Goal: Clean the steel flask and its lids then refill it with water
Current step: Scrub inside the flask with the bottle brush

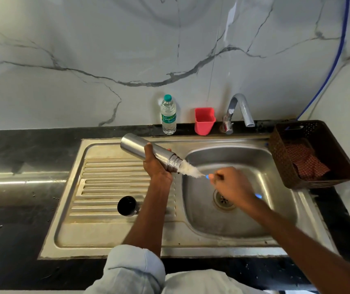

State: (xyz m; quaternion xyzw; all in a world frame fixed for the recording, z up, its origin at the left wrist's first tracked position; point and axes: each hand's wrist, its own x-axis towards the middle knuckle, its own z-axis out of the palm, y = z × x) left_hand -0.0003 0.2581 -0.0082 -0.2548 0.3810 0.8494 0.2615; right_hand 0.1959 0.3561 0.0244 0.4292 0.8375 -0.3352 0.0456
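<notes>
The black desk (21,209) carries a steel sink (244,225) with a ribbed drainboard (110,183). Right of both grips, a brown basket (280,158) holds a checked cloth (305,162). Above the basin, the left hand (156,166) wraps its grip around the steel flask (140,148), tilted mouth-down toward the right hand (233,187), whose grip pinches the blue handle of a white bottle brush (190,169), bristles at the flask's mouth. Behind the grips stand a tap (240,111), a water bottle (168,115) and a red cup (204,121). Below the left grip, a black lid (127,205) sits on the drainboard.
</notes>
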